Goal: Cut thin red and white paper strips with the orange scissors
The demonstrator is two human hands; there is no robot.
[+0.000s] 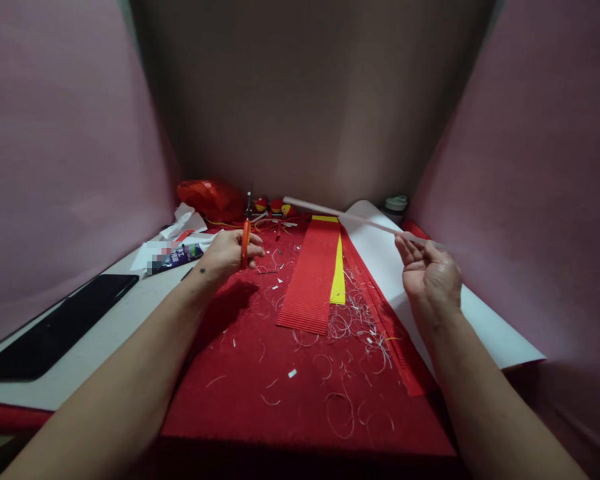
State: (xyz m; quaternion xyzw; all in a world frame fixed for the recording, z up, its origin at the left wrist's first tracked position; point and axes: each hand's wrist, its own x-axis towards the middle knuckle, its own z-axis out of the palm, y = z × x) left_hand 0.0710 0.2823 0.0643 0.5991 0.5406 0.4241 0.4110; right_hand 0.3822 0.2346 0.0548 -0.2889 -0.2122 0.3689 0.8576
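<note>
My left hand [229, 255] has its fingers through the orange handles of a pair of scissors [246, 243], whose blades point up and away from me. Raised over the right side of the table, my right hand [430, 270] pinches a long, narrow whitish strip [340, 215] that slants up to the left. Between my hands lies a red corrugated sheet [310, 280], with a yellow sheet [338, 287] partly under it. More red corrugated strips [380, 320] lie beside a large white sheet [380, 257], below my right hand.
Curly thread-like offcuts [347, 327] and small white scraps litter the red tablecloth [240, 400]. A black phone [55, 327] and a dark tube [180, 257] lie at left. Along the back are a red plastic bag [213, 199], small red-yellow pieces [276, 207] and a lidded container [395, 208]. Pinkish walls flank both sides.
</note>
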